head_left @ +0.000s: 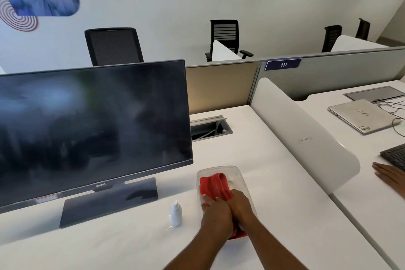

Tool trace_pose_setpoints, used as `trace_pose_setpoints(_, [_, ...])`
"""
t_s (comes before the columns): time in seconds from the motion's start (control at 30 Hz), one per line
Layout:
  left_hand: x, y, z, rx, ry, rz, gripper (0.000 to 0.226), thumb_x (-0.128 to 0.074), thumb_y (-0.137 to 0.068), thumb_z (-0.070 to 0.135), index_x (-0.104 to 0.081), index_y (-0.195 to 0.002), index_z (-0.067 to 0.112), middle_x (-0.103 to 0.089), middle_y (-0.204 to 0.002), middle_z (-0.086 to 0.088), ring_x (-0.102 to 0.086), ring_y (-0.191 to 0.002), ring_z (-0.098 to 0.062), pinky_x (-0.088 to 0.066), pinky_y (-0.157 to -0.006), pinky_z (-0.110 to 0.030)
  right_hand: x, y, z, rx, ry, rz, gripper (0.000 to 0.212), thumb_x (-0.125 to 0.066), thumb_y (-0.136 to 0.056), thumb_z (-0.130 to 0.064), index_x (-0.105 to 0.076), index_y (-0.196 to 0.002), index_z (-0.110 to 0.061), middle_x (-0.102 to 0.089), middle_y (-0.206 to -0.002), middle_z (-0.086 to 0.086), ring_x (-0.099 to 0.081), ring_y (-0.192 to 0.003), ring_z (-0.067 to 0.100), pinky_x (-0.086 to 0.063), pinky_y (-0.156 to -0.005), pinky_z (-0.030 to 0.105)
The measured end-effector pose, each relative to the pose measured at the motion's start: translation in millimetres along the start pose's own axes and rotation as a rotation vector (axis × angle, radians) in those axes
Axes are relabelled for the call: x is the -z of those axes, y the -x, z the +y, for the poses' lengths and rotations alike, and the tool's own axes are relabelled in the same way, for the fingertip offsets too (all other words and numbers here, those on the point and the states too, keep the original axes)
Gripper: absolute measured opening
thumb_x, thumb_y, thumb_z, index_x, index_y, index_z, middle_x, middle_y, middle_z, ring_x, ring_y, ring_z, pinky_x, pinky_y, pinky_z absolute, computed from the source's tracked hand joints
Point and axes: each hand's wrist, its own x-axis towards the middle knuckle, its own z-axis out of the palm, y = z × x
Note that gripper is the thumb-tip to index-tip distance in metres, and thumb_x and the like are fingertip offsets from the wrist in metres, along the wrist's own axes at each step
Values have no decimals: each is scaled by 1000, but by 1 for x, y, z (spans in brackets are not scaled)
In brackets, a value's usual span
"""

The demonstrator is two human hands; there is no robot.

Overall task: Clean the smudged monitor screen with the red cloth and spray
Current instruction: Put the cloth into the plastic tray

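Monitor screen (94,129), dark and filmed with hazy smears, fills the left half of the frame on a white worktop (109,247). The red cloth (215,184) lies bunched in a clear plastic tray (238,174) at lower centre, just right of the monitor's stand. A small white spray bottle (176,212) stands upright between the stand and the tray, untouched.

Both forearms reach up from the bottom edge, side by side, and meet over the near end of the tray. The left grip (215,213) is palm down, its fingers bent over the cloth's near folds and holding them. The right grip (242,205) sits against it, knuckles up, fingers tucked into the same cloth.

The step in hand appears to be taking the cloth out of the tray; no spraying or wiping looks begun. The next move likely calls for lifting the cloth clear of the tray walls, then freeing one grip for the bottle, which looks light and could tip if knocked.
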Motion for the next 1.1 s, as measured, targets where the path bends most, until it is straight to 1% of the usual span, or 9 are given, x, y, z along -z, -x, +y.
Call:
trace_pose_setpoints(0.13, [22, 13, 0, -196, -147, 15, 34, -45, -100, 26, -46, -133, 20, -54, -135, 1, -55, -117, -15, -45, -101, -28, -4, 1, -5, 29, 88, 89, 32, -53, -97, -39, -58, -114, -13, -67, -106, 3, -64, -101, 22, -51, -96, 33])
trace_pose_setpoints(0.3, [54, 26, -10, -112, 2, 241, 38, -35, -101, 38, -48, -136, 27, -51, -141, 11, -48, -128, -10, -27, -112, -25, -4, -2, -10, -7, 293, 276, 39, -37, -101, -39, -64, -108, -12, -70, -105, 8, -66, -97, 27, -53, -87, 37])
trace_pose_setpoints(0.43, [69, 28, -23, -238, 12, 357, 35, -39, -99, 32, -61, -126, 23, -63, -127, 6, -58, -114, -9, -39, -105, -21, -9, -2, -12, 22, 416, 338, 36, -42, -101, -37, -65, -106, -10, -70, -104, 8, -67, -95, 26, -52, -82, 33])
trace_pose_setpoints(0.57, [75, 35, -34, -280, 120, 516, 20, -52, -93, 21, -69, -104, 20, -70, -105, 6, -61, -93, -6, -46, -85, -14, -12, 3, -21, 22, 469, 368, 33, -43, -101, -32, -61, -113, -7, -68, -111, 10, -66, -101, 26, -51, -87, 31])
trace_pose_setpoints(0.73, [85, 36, -52, -229, 169, 699, 22, -63, -89, 17, -68, -110, 18, -68, -115, 1, -61, -107, -15, -44, -95, -24, -22, 28, -56, 235, 460, 573, 40, -51, -98, -34, -53, -130, -12, -59, -131, 6, -59, -116, 24, -49, -100, 34])
trace_pose_setpoints(0.8, [90, 35, -59, -184, 195, 705, 27, -64, -88, 16, -65, -115, 16, -65, -122, -2, -58, -114, -19, -39, -97, -26, -29, 33, -69, 402, 354, 467, 41, -58, -95, -30, -54, -133, -16, -59, -133, 1, -59, -119, 24, -43, -105, 31])
trace_pose_setpoints(0.9, [92, 33, -67, -85, 244, 608, 36, -60, -92, 17, -57, -127, 17, -56, -137, -2, -51, -126, -21, -38, -106, -34, -43, 36, -82, 455, 281, 268, 38, -66, -91, -24, -60, -128, -21, -66, -125, -4, -65, -101, 13, -44, -90, 14])
trace_pose_setpoints(0.97, [93, 32, -72, -44, 263, 548, 39, -56, -93, 17, -52, -133, 18, -51, -142, -1, -48, -129, -21, -37, -109, -37, -52, 36, -83, 407, 245, 145, 43, -70, -88, -20, -60, -129, -23, -66, -124, -4, -66, -91, 11, -52, -84, 16])
trace_pose_setpoints(1.1, [93, 29, -77, -93, 288, 443, 41, -53, -96, 19, -47, -137, 20, -47, -146, 1, -48, -129, -19, -41, -109, -39, -64, 35, -75, 357, 234, -17, 52, -73, -85, -13, -56, -133, -21, -63, -128, -1, -68, -95, 17, -59, -82, 24])
